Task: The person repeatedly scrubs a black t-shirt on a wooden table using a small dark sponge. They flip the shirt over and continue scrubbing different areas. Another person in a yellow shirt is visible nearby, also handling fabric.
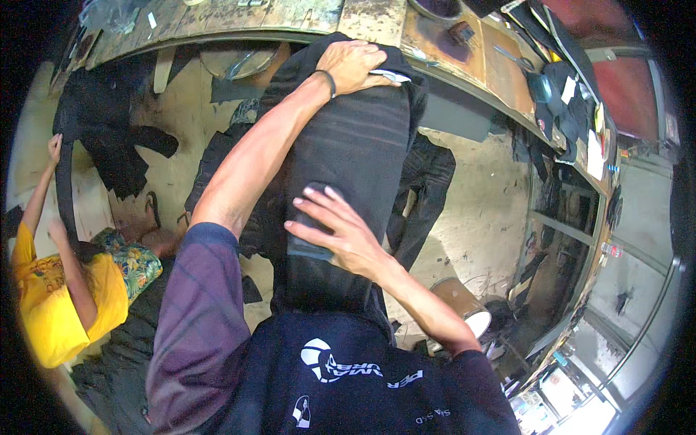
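Black denim trousers are stretched smooth and long in front of me, reaching from my body up to the bench edge. At the far end my left hand is closed over the cloth, its fingers curled, with a small whitish piece by the thumb. Nearer to me, my right hand lies over the cloth with fingers spread and slightly blurred. A grey-blue strip shows beside its palm; whether it is faded cloth or a separate piece I cannot tell. What supports the cloth is hidden.
A worn wooden bench curves across the far side, with a basin on it. More dark garments hang around. At left a person in a yellow shirt handles dark cloth. A brown drum stands at right.
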`<state>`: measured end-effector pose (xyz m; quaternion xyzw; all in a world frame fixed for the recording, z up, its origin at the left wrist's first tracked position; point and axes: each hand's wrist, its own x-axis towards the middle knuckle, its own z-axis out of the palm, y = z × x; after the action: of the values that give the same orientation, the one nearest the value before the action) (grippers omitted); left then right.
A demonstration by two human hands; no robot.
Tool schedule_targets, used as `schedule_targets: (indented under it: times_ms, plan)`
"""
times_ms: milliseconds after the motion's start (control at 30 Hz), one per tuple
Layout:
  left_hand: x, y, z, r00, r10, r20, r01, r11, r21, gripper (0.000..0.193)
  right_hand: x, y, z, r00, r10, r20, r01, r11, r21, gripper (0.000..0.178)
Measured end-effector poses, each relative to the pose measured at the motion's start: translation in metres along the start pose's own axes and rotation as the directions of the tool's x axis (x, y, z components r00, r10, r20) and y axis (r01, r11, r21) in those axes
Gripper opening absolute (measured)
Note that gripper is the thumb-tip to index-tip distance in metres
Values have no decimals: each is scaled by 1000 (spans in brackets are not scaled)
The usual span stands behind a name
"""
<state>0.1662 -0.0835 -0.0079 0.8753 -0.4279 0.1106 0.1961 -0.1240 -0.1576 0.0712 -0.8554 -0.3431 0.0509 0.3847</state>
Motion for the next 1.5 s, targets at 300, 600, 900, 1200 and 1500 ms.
schedule_targets:
  times_ms: [300, 600, 900, 1200, 1500]
  plan:
    - [23, -16, 7, 993, -50, 108, 51, 999, -4, 76, 53, 119, -23, 989, 141, -52, -130, 976, 172, 70]
    - [23, -10, 17, 990, -99, 103, 96, 995, 40, 81, -52, -23, 71, 949, 177, 262, -304, 738, 602, 44]
    - [40, -13, 20, 980, -134, 146, 129, 991, 44, 80, -11, 49, 28, 955, 292, -56, -255, 900, 353, 56]
    - [36, -16, 18, 976, -133, 170, 119, 989, 87, 80, 23, 106, -20, 964, 241, -110, -202, 938, 283, 62]
    - [16, -31, -9, 981, -152, 118, 139, 984, 111, 88, -94, -24, 84, 960, 262, 104, -271, 761, 590, 50]
